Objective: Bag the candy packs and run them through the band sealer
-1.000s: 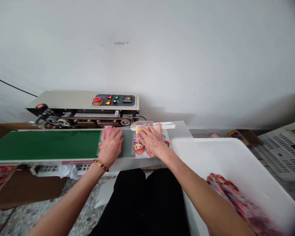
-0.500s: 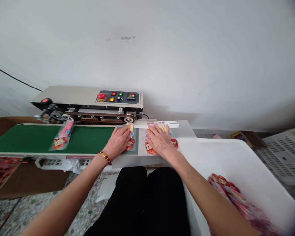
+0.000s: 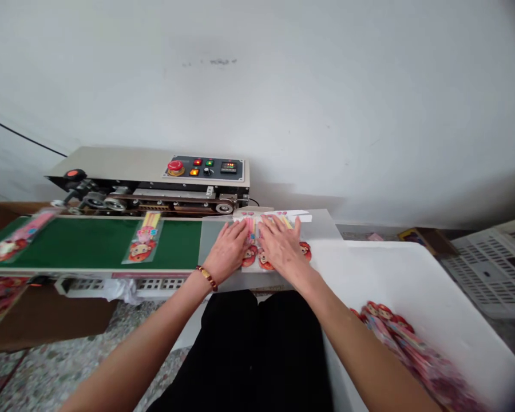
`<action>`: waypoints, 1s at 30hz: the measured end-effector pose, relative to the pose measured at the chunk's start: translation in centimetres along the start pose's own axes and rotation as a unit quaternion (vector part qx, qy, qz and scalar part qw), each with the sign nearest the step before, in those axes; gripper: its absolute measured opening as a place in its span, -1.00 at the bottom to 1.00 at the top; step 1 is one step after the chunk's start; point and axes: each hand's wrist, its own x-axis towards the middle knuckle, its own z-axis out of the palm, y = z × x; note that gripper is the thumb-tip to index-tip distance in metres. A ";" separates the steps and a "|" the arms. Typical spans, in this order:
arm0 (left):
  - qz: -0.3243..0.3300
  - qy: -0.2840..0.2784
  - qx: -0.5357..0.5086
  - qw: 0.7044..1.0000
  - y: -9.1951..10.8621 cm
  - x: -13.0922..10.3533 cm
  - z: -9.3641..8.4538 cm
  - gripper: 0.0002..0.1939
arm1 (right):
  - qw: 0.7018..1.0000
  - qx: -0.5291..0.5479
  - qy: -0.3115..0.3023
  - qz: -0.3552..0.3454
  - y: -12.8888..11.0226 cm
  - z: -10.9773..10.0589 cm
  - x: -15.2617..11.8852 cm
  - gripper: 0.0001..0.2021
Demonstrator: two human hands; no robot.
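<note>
The bare left hand (image 3: 227, 247) has moved in beside the right hand (image 3: 282, 243), its fingers now over a clear plastic, red-haired-figure packet (image 3: 249, 256). The flat yellow-topped clear plastic packet (image 3: 143, 239) formerly beneath it lies uncovered to its left; the long pink-topped clear plastic packet (image 3: 22, 236) has travelled farther left.

Dark red-and-gold beaded bracelet (image 3: 206, 277), black trousers (image 3: 240, 349)

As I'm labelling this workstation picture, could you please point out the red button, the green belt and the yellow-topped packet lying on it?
Red button (image 3: 175, 166): head view, on its round cap.
Green belt (image 3: 88, 243): head view, on its flat top surface.
Yellow-topped packet (image 3: 146, 235): head view, on its printed middle.
</note>
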 end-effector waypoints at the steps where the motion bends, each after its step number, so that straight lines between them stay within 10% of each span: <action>1: -0.009 -0.002 0.005 1.000 0.1 0.1 0.3 -0.57 | 1.000 -0.008 -0.002 0.005 0.6 0.0 -0.4 -0.63; 11: -0.085 0.021 0.074 0.993 -8.5 -4.3 -4.3 -0.65 | 0.999 0.013 -0.022 -0.029 -1.3 1.3 0.6 -0.62; 22: 0.002 -0.014 0.030 0.999 -1.1 -0.4 0.1 -0.58 | 1.000 -0.017 -0.014 0.004 0.2 0.1 -0.6 -0.64; 30: -0.044 -0.012 0.081 0.996 -9.4 -4.4 -4.7 -0.61 | 1.000 -0.015 -0.016 -0.022 -1.2 1.0 -0.4 -0.64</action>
